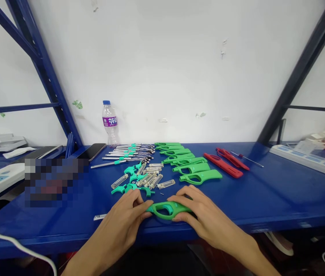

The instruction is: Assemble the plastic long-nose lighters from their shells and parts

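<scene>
A green plastic handle shell (166, 209) lies flat at the near edge of the blue bench (280, 195). My left hand (127, 214) grips its left end with curled fingers. My right hand (199, 212) presses on its right end, thumb and fingers around it. Just beyond lie several teal triggers (127, 188) and clear small tubes (150, 178). Further back sit a row of green handle shells (189, 165) and a bundle of metal rods with teal collars (127, 153).
Red handle shells (227, 161) and a thin screwdriver (247, 158) lie at the right rear. A water bottle (109, 122) and a dark phone (93, 151) stand near the wall. Blue rack struts rise on both sides. A white power strip (306, 159) sits far right.
</scene>
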The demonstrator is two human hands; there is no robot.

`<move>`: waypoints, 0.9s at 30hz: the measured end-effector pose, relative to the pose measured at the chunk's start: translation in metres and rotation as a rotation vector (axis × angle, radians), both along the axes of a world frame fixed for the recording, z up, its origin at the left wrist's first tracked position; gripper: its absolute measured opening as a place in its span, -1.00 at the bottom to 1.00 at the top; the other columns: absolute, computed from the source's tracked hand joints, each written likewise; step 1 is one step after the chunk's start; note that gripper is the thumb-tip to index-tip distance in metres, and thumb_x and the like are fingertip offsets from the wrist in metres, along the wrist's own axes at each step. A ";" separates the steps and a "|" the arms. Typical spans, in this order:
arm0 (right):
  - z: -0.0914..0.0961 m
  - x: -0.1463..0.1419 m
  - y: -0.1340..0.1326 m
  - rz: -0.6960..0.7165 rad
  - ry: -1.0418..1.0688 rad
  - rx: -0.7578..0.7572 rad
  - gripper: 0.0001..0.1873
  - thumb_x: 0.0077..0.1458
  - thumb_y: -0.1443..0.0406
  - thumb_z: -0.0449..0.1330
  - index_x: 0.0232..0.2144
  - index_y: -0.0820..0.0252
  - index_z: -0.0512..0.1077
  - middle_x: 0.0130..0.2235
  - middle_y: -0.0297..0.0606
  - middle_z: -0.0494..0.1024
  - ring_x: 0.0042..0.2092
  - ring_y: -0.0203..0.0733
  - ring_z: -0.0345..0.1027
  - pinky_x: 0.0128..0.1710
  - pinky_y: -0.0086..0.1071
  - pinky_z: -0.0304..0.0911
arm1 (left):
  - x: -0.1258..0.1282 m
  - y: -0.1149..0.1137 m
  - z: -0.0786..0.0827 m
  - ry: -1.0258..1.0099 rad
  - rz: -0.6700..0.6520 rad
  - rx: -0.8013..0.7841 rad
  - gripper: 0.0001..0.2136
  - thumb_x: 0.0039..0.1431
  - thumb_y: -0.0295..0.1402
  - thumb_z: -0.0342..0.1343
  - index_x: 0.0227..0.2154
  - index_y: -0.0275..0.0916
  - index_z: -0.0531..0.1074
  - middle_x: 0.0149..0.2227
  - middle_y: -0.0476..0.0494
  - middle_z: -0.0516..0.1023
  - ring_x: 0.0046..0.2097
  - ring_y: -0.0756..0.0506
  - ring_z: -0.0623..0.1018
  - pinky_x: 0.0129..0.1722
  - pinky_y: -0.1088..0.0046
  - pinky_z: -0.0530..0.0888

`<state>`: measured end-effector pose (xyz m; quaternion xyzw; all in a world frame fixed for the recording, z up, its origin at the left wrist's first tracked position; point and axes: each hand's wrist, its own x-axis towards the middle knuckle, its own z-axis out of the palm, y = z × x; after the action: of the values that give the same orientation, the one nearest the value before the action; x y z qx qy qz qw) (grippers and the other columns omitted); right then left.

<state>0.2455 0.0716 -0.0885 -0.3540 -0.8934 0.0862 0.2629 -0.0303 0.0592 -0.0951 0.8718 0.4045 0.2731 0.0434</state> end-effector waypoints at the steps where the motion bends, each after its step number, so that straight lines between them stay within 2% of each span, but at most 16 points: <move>1: 0.000 0.000 0.000 0.000 0.005 0.003 -0.75 0.44 0.30 0.21 0.11 -0.01 0.50 -0.01 -0.28 0.57 0.03 -0.12 0.50 0.11 -0.23 0.46 | -0.001 0.001 0.001 -0.013 -0.010 -0.039 -0.71 0.55 -0.43 -0.10 -0.12 -0.19 0.55 -0.26 -0.08 0.43 -0.27 -0.07 0.46 -0.33 0.43 0.41; 3: 0.000 0.001 0.000 0.003 0.011 0.004 -0.76 0.44 0.31 0.21 0.10 0.00 0.50 -0.02 -0.27 0.57 0.02 -0.12 0.50 0.11 -0.23 0.46 | -0.002 0.002 0.001 -0.033 -0.025 -0.071 -0.71 0.55 -0.44 -0.10 -0.16 -0.19 0.56 -0.26 -0.07 0.43 -0.26 -0.05 0.46 -0.31 0.43 0.41; 7: -0.001 0.001 0.000 0.014 0.021 -0.004 -0.76 0.43 0.29 0.22 0.10 -0.01 0.50 -0.01 -0.25 0.57 0.02 -0.09 0.50 0.12 -0.18 0.46 | -0.002 0.002 -0.001 -0.049 -0.020 -0.008 -0.72 0.53 -0.44 -0.09 -0.19 -0.20 0.55 -0.27 -0.08 0.42 -0.29 -0.06 0.45 -0.33 0.41 0.38; 15: -0.005 0.000 -0.001 -0.005 0.014 -0.009 -0.74 0.42 0.32 0.24 0.10 -0.05 0.47 0.06 -0.26 0.53 0.12 -0.05 0.47 0.29 -0.06 0.33 | -0.004 -0.006 0.007 -0.063 0.016 -0.054 -0.69 0.49 -0.48 -0.10 -0.19 -0.18 0.57 -0.25 -0.09 0.47 -0.28 -0.06 0.53 -0.29 0.45 0.49; 20: -0.007 0.002 0.001 -0.022 0.031 -0.019 -0.68 0.43 0.23 0.24 0.18 -0.08 0.46 0.05 -0.27 0.55 0.11 -0.06 0.48 0.23 -0.15 0.39 | -0.008 -0.008 0.002 -0.049 0.123 0.011 -0.72 0.49 -0.43 -0.02 0.03 -0.11 0.58 -0.10 -0.15 0.54 -0.12 -0.13 0.60 -0.15 0.37 0.58; 27: -0.004 0.004 0.002 -0.015 0.102 -0.151 -0.67 0.47 0.19 0.19 0.22 -0.13 0.48 0.08 -0.27 0.52 0.12 -0.11 0.45 0.14 -0.29 0.40 | -0.015 0.001 0.002 -0.069 0.067 -0.051 -0.73 0.44 -0.43 0.04 0.03 -0.11 0.61 -0.12 -0.12 0.58 -0.14 -0.13 0.64 -0.14 0.37 0.63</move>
<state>0.2498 0.0734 -0.0927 -0.3746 -0.8672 0.1692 0.2812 -0.0453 0.0599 -0.0930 0.8463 0.4387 0.2939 0.0704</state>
